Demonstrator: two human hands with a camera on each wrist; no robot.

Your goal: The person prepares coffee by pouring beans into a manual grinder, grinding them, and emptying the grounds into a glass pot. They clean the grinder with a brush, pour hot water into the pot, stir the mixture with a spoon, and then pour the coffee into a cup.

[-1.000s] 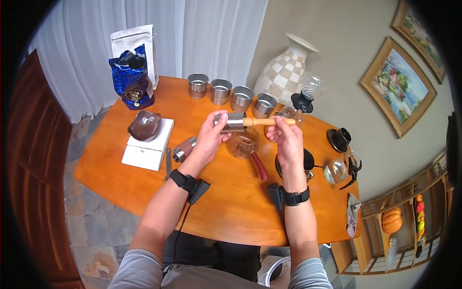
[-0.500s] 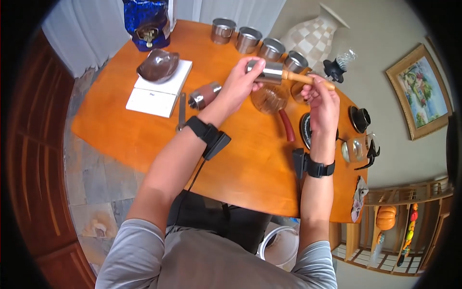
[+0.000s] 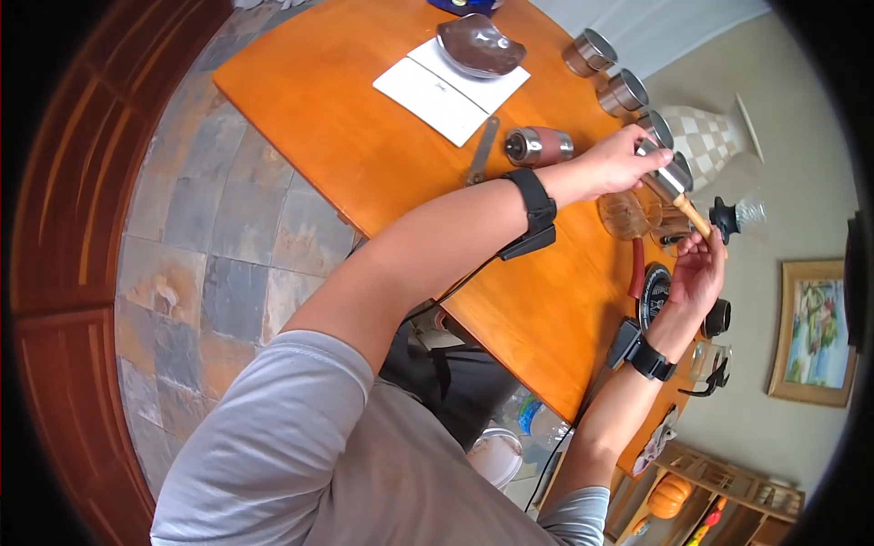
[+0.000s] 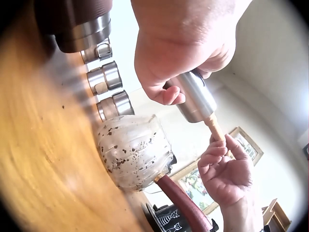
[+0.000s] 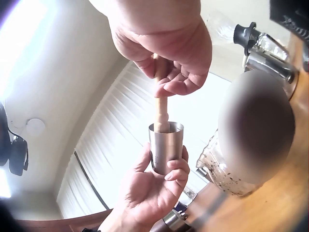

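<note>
The right wrist view shows the work most plainly: the left hand (image 5: 147,191) has its fingers and thumb wrapped round a stainless-steel cup (image 5: 166,147), whose rim stands clear beyond the fingertips. The right hand (image 5: 161,43) pinches a turned wooden handle (image 5: 161,108) between thumb and fingers; the handle's far end passes from those fingers into the cup's mouth, and what it bears inside is hidden. In the head view, the cup and handle are raised above the table (image 3: 510,337), in one slanting line between the two hands. Below the left fingers, apart from them, stands a red-handled glass pot (image 4: 133,152) with dark specks on its wall; back toward the left wrist lies a brown-sleeved hand grinder (image 3: 539,146). To work the handle well, the left grip should stay firm low on the cup, leaving the rim free, while the right fingers guide the handle lightly along the cup's axis, so that it neither levers against the rim nor tips the cup. Small, even turns would probably reach the wall best; too steep a tilt could spill anything loose onto the pot under the fingers.
</note>
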